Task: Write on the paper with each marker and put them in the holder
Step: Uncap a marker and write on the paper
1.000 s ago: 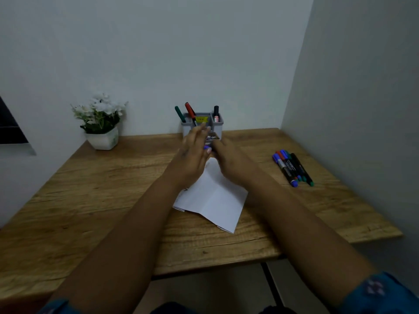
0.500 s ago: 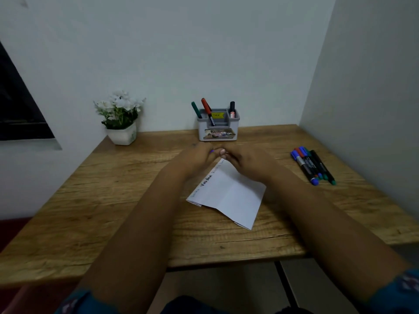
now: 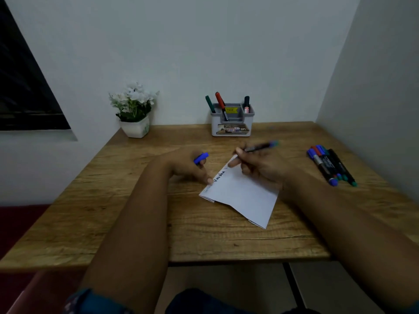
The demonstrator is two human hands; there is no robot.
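right hand point(image 3: 258, 168) grips marker point(image 3: 260, 147) over paper point(image 3: 242, 191) (left hand point(image 3: 188, 168) holds cap point(image 3: 200, 158)).

A small home study corner: a wood-grain table point(image 3: 140, 223) set between plain white walls point(image 3: 204, 53), with a potted white-flowered plant point(image 3: 135, 109), a grey plastic holder point(image 3: 231, 123) and a dark window point(image 3: 20, 87).

Uncapped marker point(image 3: 260, 147) over folded paper point(image 3: 244, 193), near holder point(image 3: 231, 130).

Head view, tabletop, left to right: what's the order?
White potted flowers → left hand holding blue marker cap → grey marker holder → right hand gripping uncapped marker → loose markers.
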